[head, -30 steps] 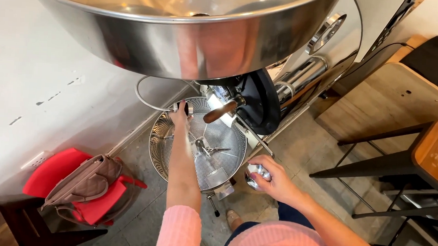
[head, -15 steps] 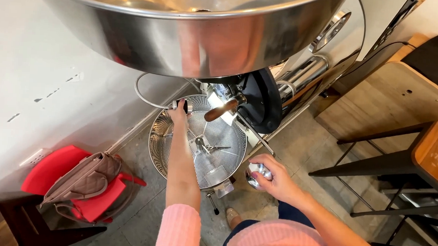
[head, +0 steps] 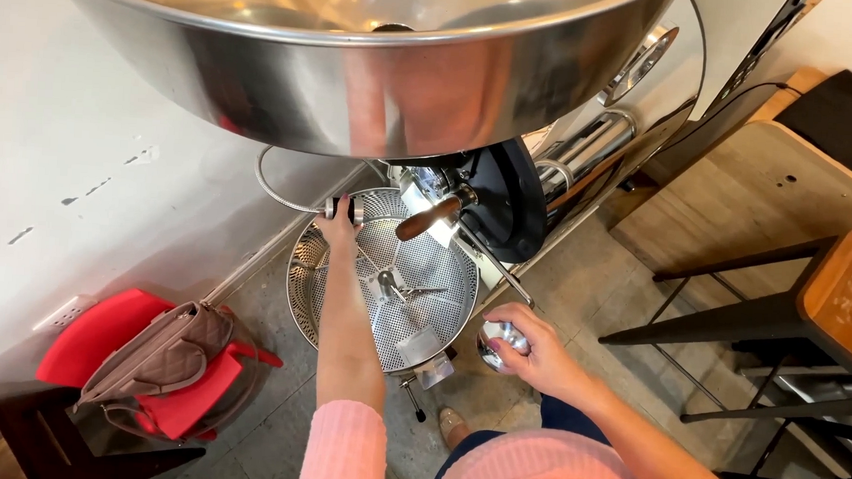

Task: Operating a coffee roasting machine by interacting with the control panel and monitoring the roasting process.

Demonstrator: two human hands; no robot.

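Your left hand (head: 337, 227) reached far out in front of you and was clamped on a dark knob (head: 342, 209) at the far rim of the round perforated tray (head: 345, 308). A thin metal hoop (head: 275, 191) ran off from that knob toward the wall. Your forearm lay across the tray's left part, and the pink sleeve (head: 345, 449) ended well short of the wrist.

Your right hand (head: 535, 350) was lower and to the right, well apart from the left, its fingers curled around a small shiny metal cup (head: 500, 339). The cup sat just beyond the tray's right edge, above the floor (head: 588, 297); I could not tell whether it touched anything but your hand.

Between your hands, in the tray's middle, stood a stirring arm (head: 399, 287) on its hub. At the tray's near edge, toward you, a small chute (head: 429, 358) hung out. Just beyond the tray, past your left fingertips and to the right, a wooden handle (head: 427, 216) stuck out from the black drum front (head: 505, 210). Above all this hung a big steel bowl (head: 376, 72), closest to the camera.

Left of your left arm, on the floor, a brown handbag (head: 153, 352) lay on a red stool (head: 100, 334). Right of your right hand stood dark metal stools with a wooden seat (head: 851, 291).
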